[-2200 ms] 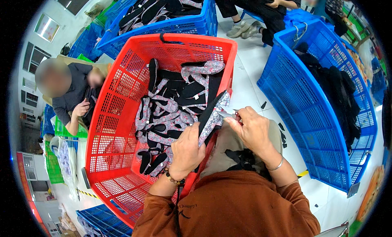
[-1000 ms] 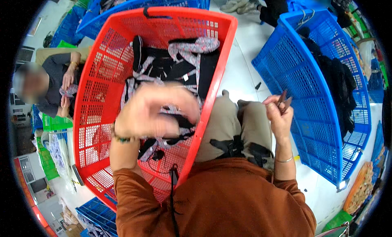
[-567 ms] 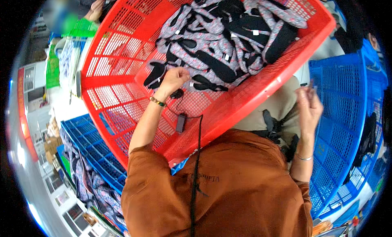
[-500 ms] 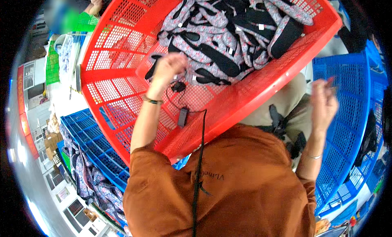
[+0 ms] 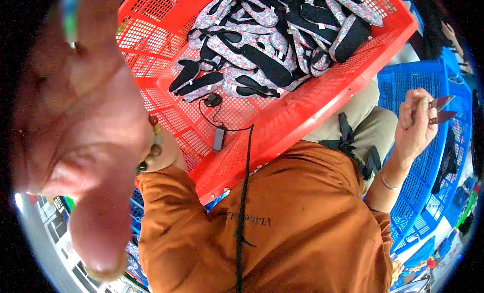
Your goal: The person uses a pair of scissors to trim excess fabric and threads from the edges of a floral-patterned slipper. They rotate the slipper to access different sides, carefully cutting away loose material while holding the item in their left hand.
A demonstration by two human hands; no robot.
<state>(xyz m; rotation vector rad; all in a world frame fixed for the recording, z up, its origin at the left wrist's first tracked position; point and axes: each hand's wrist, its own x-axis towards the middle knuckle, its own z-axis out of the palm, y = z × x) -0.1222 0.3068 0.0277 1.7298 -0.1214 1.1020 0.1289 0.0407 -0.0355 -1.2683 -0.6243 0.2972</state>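
Observation:
My left hand (image 5: 96, 126) is raised very close to the camera and fills the left side of the view. Its palm shows and the thumb stretches downward, apart from the other fingers, which run off past the top; nothing is seen in it. At the right, my right hand (image 5: 416, 121) is closed around a pair of thread snips (image 5: 442, 110), whose two dark blades stick out apart toward the right. Between the hands lies a heap of grey floral slippers (image 5: 267, 56) with black soles, inside a red plastic basket (image 5: 282, 136).
A black cord (image 5: 247, 182) hangs down my front and joins a small black box (image 5: 219, 138) over the basket. Blue baskets (image 5: 428, 157) stand on the right, with dark cloth (image 5: 446, 167) beside them. My knees (image 5: 375, 126) are close to the basket's near wall.
My left hand has left the basket and come up close to the camera at the left. My right hand has shifted slightly right, and the snips now show clearly.

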